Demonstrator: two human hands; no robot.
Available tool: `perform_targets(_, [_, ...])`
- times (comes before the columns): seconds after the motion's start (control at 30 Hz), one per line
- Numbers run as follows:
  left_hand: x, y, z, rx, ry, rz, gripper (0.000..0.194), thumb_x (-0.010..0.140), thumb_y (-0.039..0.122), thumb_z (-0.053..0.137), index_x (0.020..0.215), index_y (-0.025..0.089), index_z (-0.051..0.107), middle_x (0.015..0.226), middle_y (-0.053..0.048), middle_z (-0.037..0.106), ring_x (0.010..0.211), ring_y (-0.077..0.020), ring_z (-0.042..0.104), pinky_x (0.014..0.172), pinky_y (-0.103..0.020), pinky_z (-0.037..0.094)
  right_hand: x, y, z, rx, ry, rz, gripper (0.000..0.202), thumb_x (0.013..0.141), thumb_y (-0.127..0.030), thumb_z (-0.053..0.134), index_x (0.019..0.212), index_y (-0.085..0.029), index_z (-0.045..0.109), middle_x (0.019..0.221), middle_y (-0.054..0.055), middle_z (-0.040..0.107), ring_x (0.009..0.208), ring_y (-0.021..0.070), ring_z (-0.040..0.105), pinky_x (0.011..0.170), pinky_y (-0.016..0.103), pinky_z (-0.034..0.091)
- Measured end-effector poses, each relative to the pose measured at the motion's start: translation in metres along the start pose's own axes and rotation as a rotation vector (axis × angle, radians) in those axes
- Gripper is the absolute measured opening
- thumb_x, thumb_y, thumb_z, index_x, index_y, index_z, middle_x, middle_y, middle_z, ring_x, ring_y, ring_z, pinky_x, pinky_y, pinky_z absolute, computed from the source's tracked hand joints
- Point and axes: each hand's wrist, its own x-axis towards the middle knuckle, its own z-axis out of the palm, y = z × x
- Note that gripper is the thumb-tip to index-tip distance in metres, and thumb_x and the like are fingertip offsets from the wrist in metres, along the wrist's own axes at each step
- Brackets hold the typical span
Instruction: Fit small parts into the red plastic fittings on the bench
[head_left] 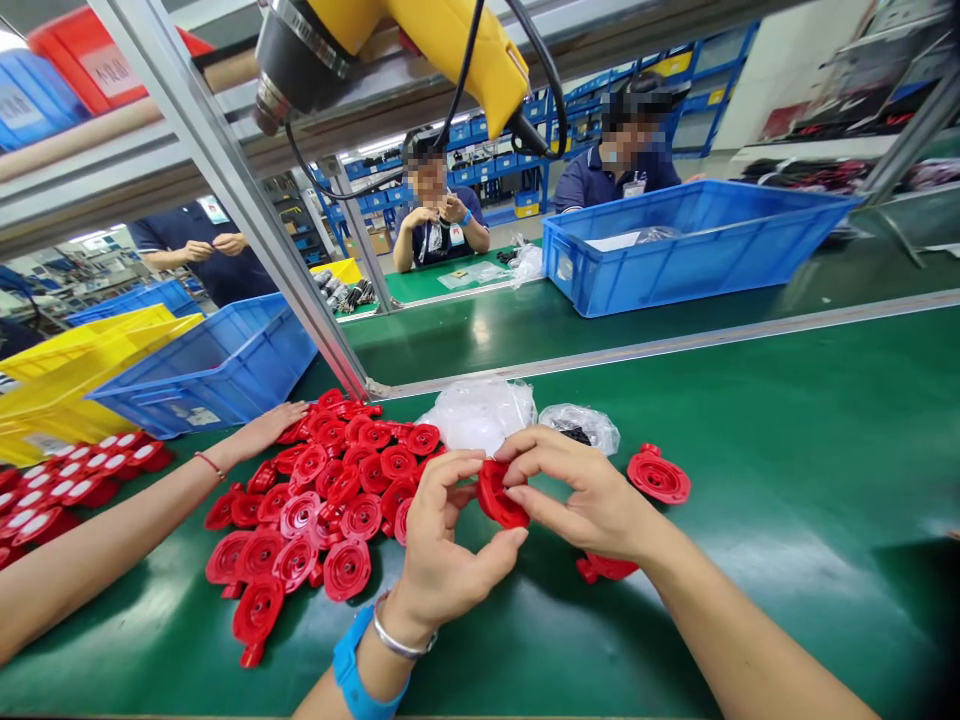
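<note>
A red round plastic housing (496, 497) is tilted up between my two hands above the green bench. My left hand (450, 555), with a blue band and a silver bangle at its wrist, supports it from the left, fingers curled behind it and thumb below. My right hand (577, 490) pinches at its upper right side; anything small between those fingertips is hidden. Left of my hands lies a pile of similar red housings (346, 570). To the right, one housing (660, 474) lies alone, and another housing (611, 568) is partly covered by my right forearm.
Another person's hand (281, 422) reaches to the pile's far side. Behind my hands sit a white plastic bag (480, 415) and a clear bag (592, 430) with black pieces. A yellow heat gun (450, 50) hangs overhead. A blue bin (675, 275) and a metal post (240, 200) stand beyond.
</note>
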Motion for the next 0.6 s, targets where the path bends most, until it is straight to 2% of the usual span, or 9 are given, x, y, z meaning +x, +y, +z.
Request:
perform_targets(0.27, [-0.0026,0.0046,-0.0054,-0.004,0.008,0.019,0.061,0.065,0.005,0.080,0.119,0.028,0.062,0.124,-0.009,0.062,0.113,-0.0255,0.062,0.093,-0.035,0.056,-0.0010,-0.0022,-0.0016,-0.001,0.029,-0.069,0.014,0.087,-0.010,0.061,0.092,-0.020,0.069,0.095,0.007,0.066,0.086,0.0168,0.065,0.075,0.029,0.054])
perform_targets(0.6, [-0.0033,0.0084,-0.0071,-0.098,0.037,-0.010,0.060,0.066,0.006,0.080,0.118,0.030,0.063,0.125,-0.007,0.061,0.115,-0.0250,0.062,0.094,-0.034,0.056,0.0000,-0.0037,0.0061,0.063,0.117,-0.051,0.009,0.085,-0.013,0.066,0.089,-0.020,0.070,0.093,0.007,0.067,0.085,0.0172,0.066,0.078,0.030,0.056])
